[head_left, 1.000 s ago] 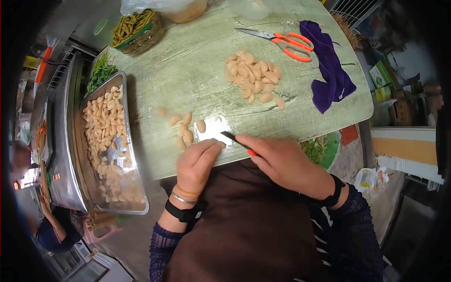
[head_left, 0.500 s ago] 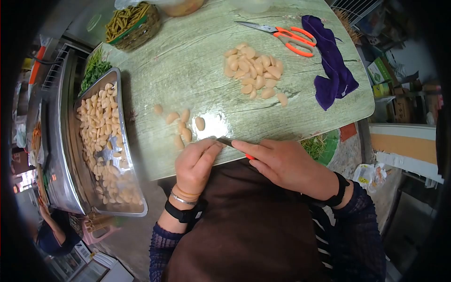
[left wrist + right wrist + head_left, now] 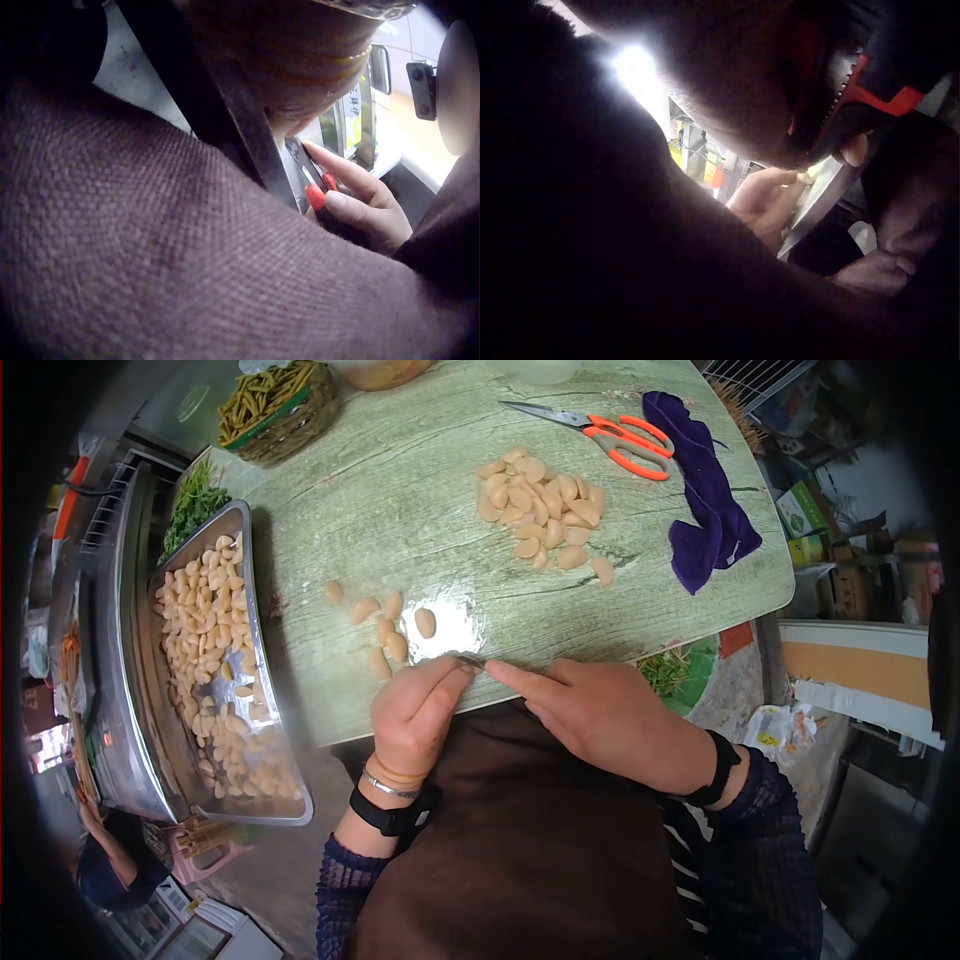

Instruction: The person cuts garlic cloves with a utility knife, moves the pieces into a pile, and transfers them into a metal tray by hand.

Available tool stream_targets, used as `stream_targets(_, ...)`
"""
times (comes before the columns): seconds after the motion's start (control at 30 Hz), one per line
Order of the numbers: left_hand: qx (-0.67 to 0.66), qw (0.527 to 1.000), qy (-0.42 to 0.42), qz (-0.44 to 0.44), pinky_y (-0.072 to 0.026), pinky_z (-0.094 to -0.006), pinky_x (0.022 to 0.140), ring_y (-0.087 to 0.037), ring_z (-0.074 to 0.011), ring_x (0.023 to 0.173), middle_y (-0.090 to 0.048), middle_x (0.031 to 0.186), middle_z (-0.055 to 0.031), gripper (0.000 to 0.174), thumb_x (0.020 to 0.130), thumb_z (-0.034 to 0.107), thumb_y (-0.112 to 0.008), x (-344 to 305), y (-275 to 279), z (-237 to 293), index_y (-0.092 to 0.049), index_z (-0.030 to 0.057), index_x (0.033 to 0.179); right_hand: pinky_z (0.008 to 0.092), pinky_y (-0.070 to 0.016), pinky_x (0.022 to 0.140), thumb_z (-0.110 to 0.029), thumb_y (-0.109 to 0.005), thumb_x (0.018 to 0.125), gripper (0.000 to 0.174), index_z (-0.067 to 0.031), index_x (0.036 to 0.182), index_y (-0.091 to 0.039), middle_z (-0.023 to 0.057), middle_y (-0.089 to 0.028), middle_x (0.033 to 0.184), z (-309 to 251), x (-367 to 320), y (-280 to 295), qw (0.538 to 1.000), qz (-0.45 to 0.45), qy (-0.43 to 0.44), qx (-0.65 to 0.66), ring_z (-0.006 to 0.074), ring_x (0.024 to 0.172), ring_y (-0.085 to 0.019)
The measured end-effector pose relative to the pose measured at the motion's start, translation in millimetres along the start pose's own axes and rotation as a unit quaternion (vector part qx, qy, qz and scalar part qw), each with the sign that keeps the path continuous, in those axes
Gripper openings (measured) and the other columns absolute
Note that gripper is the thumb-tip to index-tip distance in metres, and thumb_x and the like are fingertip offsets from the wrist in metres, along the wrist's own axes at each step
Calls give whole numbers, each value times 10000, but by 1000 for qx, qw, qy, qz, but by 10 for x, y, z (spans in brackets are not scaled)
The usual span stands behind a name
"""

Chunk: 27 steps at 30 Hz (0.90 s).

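At the table's near edge, the left hand point(image 3: 410, 712) has its thumb and fingertips together; the right wrist view shows a small pale piece point(image 3: 805, 178) pinched in that hand point(image 3: 761, 204). Opposite it, the right hand point(image 3: 615, 722) grips a small knife, its dark blade point(image 3: 470, 661) reaching to the left fingertips. Red parts of the knife point(image 3: 315, 197) show between the right fingers in the left wrist view. Several loose pale pieces point(image 3: 425, 623) lie just beyond the left hand. A larger pile of flat pale pieces point(image 3: 540, 505) sits farther back.
A metal tray point(image 3: 262, 680) of pale pieces stands at the left, near green herbs point(image 3: 197, 500). Orange-handled scissors point(image 3: 628, 445) and a purple cloth point(image 3: 712, 510) lie at the back right. A basket of green pods point(image 3: 290, 425) stands back left.
The right hand has moved left and turned, bringing the knife to the left fingertips; its red part is now hidden in the head view. The left hand has barely moved.
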State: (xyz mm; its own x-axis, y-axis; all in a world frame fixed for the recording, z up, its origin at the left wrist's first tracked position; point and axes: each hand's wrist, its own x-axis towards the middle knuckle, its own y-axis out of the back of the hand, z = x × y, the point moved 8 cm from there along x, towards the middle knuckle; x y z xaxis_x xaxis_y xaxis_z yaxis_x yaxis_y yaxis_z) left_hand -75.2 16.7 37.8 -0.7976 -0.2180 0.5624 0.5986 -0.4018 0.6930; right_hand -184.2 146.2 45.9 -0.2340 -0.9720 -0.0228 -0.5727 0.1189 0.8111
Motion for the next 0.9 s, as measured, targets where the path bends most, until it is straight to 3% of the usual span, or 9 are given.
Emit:
stream_targets(0.1,1,1000,-1,0,-577,-334,682,-719,-244,819,-742,964,-75,282,754,-55,-846,-9,4,0,-738,60,988,422,-537,599,-102,-607,987,501,-144,1485,-571,111,-625,853,-46,37,18,1000,-17,3,0,310,702,-671)
stream_targets(0.3,-4,1000,-5,6,-573,-335,676,-716,-247,810,-740,960,-79,276,758,-53,-843,-13,11,-1,-737,59,987,432,-525,588,-87,-582,968,520,-129,1487,-568,123,-621,840,-86,82,-28,1000,-6,23,-16,322,683,-662)
stream_targets(0.5,-4,1000,-3,3,-567,-341,667,-715,-253,805,-736,951,-84,269,760,-51,-841,-5,13,0,-736,59,982,447,-529,595,-81,-564,974,507,-123,1479,-570,130,-625,820,-37,-17,-26,998,-50,2,-40,333,679,-666)
stream_targets(0.6,-15,1000,3,1,-570,-350,677,-715,-264,814,-731,940,-91,262,772,-44,-833,11,4,-3,-740,54,996,448,-540,623,-96,-579,982,502,-135,1482,-567,131,-635,833,-15,-97,60,997,-64,-19,-33,338,706,-678)
stream_targets(0.7,1,1000,20,-24,-572,-359,691,-712,-272,822,-721,922,-94,253,793,-34,-823,79,-35,-15,-745,50,1018,424,-552,685,-136,-668,979,511,-173,1483,-590,126,-683,911,164,-165,23,997,-49,-63,-7,333,779,-691)
stream_targets(0.8,-10,999,25,-42,-572,-372,701,-712,-287,837,-718,924,-95,241,811,-29,-813,251,-230,-30,-749,48,1030,443,-550,695,-131,-626,997,493,-159,1486,-572,130,-695,924,231,-175,286,991,125,-46,11,349,809,-695)
stream_targets(0.83,-14,999,20,-33,-568,-351,699,-723,-241,831,-726,935,-95,240,832,-18,-818,341,-305,-9,-742,45,1051,443,-550,699,-132,-626,1000,489,-159,1486,-573,129,-699,933,249,-177,333,989,136,-54,24,347,816,-695)
stream_targets(0.9,-89,988,120,-43,-561,-318,683,-723,-192,810,-738,951,-85,241,845,-5,-824,407,-383,-106,-734,43,1063,443,-550,708,-135,-624,1006,481,-160,1484,-576,127,-707,949,282,-196,457,984,159,-71,45,345,829,-695)
